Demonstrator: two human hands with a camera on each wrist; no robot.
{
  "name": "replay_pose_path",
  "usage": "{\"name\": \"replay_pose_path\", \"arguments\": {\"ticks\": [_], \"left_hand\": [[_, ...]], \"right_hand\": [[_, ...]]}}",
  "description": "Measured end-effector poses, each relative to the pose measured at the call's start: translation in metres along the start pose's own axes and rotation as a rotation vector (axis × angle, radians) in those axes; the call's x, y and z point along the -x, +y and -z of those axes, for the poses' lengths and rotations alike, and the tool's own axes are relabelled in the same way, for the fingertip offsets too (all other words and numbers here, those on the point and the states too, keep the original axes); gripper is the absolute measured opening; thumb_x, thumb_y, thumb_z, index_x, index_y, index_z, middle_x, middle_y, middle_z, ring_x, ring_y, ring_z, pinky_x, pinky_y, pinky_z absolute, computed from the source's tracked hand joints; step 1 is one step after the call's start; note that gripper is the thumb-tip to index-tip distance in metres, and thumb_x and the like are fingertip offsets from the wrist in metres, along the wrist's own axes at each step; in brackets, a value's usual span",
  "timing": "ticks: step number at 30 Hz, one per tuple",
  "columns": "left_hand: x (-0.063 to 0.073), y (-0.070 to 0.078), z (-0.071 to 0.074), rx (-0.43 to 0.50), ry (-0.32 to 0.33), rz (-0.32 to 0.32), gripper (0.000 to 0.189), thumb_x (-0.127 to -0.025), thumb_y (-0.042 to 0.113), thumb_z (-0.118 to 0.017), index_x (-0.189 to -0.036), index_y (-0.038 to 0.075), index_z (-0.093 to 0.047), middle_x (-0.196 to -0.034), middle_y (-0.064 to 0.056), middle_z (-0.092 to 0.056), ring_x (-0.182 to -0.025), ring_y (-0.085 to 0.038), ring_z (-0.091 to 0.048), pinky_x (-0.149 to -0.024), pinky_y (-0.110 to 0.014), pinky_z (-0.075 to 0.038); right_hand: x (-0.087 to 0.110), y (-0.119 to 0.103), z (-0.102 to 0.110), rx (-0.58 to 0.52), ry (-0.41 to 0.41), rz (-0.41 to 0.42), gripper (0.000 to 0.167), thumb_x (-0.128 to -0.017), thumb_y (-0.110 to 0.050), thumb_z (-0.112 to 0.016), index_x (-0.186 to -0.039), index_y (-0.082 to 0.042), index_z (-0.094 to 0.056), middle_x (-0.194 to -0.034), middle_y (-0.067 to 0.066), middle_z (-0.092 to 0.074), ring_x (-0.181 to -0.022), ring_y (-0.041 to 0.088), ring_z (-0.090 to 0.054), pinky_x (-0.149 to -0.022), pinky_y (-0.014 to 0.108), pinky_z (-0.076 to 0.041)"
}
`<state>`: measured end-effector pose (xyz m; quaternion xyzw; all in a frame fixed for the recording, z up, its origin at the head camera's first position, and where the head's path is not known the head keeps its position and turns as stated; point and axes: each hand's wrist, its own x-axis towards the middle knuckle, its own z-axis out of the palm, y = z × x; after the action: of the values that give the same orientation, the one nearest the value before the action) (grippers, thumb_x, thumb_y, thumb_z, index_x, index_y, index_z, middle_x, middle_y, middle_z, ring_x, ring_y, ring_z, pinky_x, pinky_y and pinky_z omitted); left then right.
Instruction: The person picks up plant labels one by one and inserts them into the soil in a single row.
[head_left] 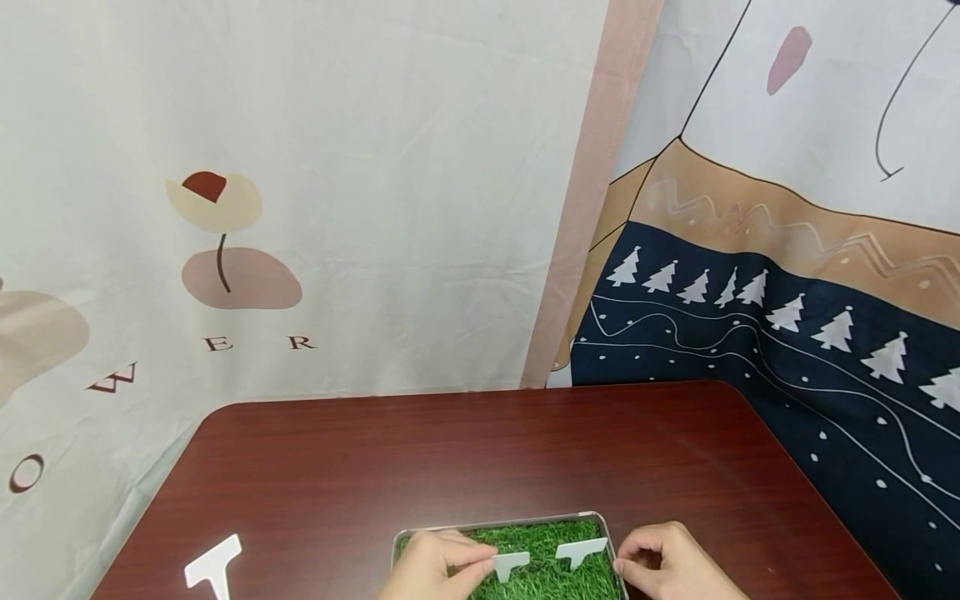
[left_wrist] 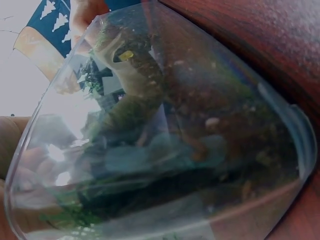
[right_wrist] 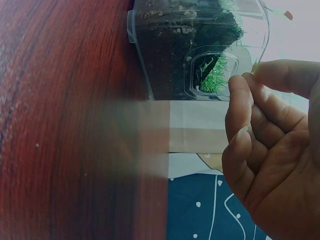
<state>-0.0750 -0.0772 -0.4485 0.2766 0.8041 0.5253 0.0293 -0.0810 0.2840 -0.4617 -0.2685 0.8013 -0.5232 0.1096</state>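
A clear plastic box [head_left: 592, 515] holds green grass [head_left: 543, 533] over dark soil, which shows through its wall in the right wrist view. Above the grass, my left hand [head_left: 442, 567] pinches one end of a white T-shaped plant label [head_left: 512, 563], stem pointing down. A second white plant label [head_left: 581, 551] stands in the grass near the right side. My right hand [head_left: 667, 558] is at the box's right rim, thumb and forefinger pinching the edge, other fingers curled. The box wall [left_wrist: 165, 150] fills most of the left wrist view, full of reflections.
A third white T-shaped label [head_left: 213, 567] lies on the left of the dark red wooden table [head_left: 465, 458]. Behind the table hangs a pale printed curtain [head_left: 412, 208]. A navy cloth with white trees [head_left: 750, 333] hangs along the right side.
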Motion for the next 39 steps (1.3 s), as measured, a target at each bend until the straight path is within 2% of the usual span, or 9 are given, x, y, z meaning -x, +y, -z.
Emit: {"name": "replay_pose_path", "arguments": {"ticks": [1, 6, 8, 10, 13, 18, 29, 34, 39], "left_hand": [[0.000, -0.002, -0.001, -0.005, 0.001, -0.025, 0.017, -0.096, 0.012, -0.076, -0.105, -0.001, -0.081, -0.100, -0.009, -0.080, -0.093, -0.007, -0.071, -0.074, -0.023, -0.058], [-0.002, -0.010, -0.004, -0.120, 0.032, -0.244, 0.012, -0.093, 0.002, -0.076, -0.102, -0.006, -0.080, -0.094, -0.013, -0.079, -0.086, -0.010, -0.073, -0.068, -0.015, -0.055], [-0.002, -0.011, -0.006, -0.150, 0.046, -0.284, 0.012, -0.092, 0.000, -0.076, -0.101, -0.007, -0.080, -0.093, -0.013, -0.079, -0.084, -0.010, -0.074, -0.068, -0.013, -0.054], [-0.002, -0.010, -0.006, -0.132, 0.043, -0.249, 0.013, -0.093, 0.002, -0.076, -0.102, -0.007, -0.080, -0.093, -0.013, -0.079, -0.082, -0.007, -0.072, -0.065, -0.013, -0.054], [-0.002, -0.006, -0.005, -0.090, 0.031, -0.140, 0.016, -0.096, 0.007, -0.074, -0.105, -0.005, -0.080, -0.096, -0.013, -0.079, -0.084, -0.005, -0.071, -0.066, -0.017, -0.056], [-0.003, -0.002, -0.002, -0.063, 0.004, -0.026, 0.020, -0.099, 0.012, -0.073, -0.110, -0.003, -0.079, -0.103, -0.014, -0.079, -0.094, -0.012, -0.074, -0.075, -0.023, -0.059], [-0.003, -0.001, 0.000, -0.063, -0.018, 0.014, 0.021, -0.099, 0.014, -0.072, -0.112, -0.001, -0.079, -0.105, -0.013, -0.079, -0.097, -0.014, -0.074, -0.077, -0.025, -0.059], [-0.003, 0.000, 0.001, -0.010, -0.025, 0.030, 0.021, -0.099, 0.013, -0.073, -0.112, -0.002, -0.079, -0.104, -0.014, -0.079, -0.093, -0.010, -0.073, -0.073, -0.023, -0.058], [-0.002, 0.002, 0.003, 0.065, -0.056, 0.079, 0.023, -0.099, 0.014, -0.073, -0.115, -0.002, -0.078, -0.104, -0.015, -0.078, -0.086, -0.006, -0.072, -0.069, -0.024, -0.058]], "right_hand": [[0.000, 0.000, 0.000, -0.001, 0.000, 0.002, 0.017, -0.096, 0.001, -0.069, -0.087, -0.012, -0.076, -0.073, -0.014, -0.063, -0.062, -0.004, -0.052, -0.052, 0.024, -0.047], [0.000, 0.000, 0.000, -0.005, -0.004, 0.008, 0.017, -0.096, 0.001, -0.068, -0.088, -0.012, -0.076, -0.074, -0.013, -0.063, -0.062, -0.004, -0.051, -0.052, 0.024, -0.048], [0.000, 0.000, 0.000, -0.009, -0.005, 0.008, 0.017, -0.097, 0.001, -0.068, -0.088, -0.011, -0.076, -0.074, -0.012, -0.064, -0.062, -0.004, -0.052, -0.052, 0.024, -0.048], [0.000, 0.000, 0.000, -0.011, -0.007, 0.007, 0.017, -0.097, 0.001, -0.068, -0.088, -0.011, -0.076, -0.074, -0.012, -0.064, -0.062, -0.004, -0.052, -0.052, 0.024, -0.048], [0.000, 0.000, 0.000, -0.012, -0.005, 0.003, 0.017, -0.096, 0.001, -0.068, -0.088, -0.010, -0.076, -0.074, -0.012, -0.063, -0.062, -0.004, -0.052, -0.052, 0.024, -0.048], [0.000, -0.001, 0.000, -0.005, 0.000, 0.003, 0.018, -0.096, 0.002, -0.068, -0.087, -0.011, -0.076, -0.075, -0.011, -0.066, -0.062, -0.003, -0.053, -0.052, 0.024, -0.048], [0.000, 0.000, -0.001, 0.007, 0.005, 0.015, 0.018, -0.097, 0.002, -0.068, -0.088, -0.012, -0.076, -0.076, -0.011, -0.067, -0.062, -0.003, -0.053, -0.051, 0.024, -0.048], [0.000, 0.002, -0.001, 0.021, 0.014, 0.026, 0.019, -0.096, 0.003, -0.068, -0.087, -0.012, -0.076, -0.076, -0.011, -0.067, -0.062, -0.003, -0.053, -0.051, 0.024, -0.048], [0.000, 0.003, -0.002, 0.031, 0.017, 0.031, 0.019, -0.096, 0.003, -0.068, -0.087, -0.013, -0.076, -0.076, -0.011, -0.067, -0.062, -0.003, -0.053, -0.051, 0.024, -0.048]]}}
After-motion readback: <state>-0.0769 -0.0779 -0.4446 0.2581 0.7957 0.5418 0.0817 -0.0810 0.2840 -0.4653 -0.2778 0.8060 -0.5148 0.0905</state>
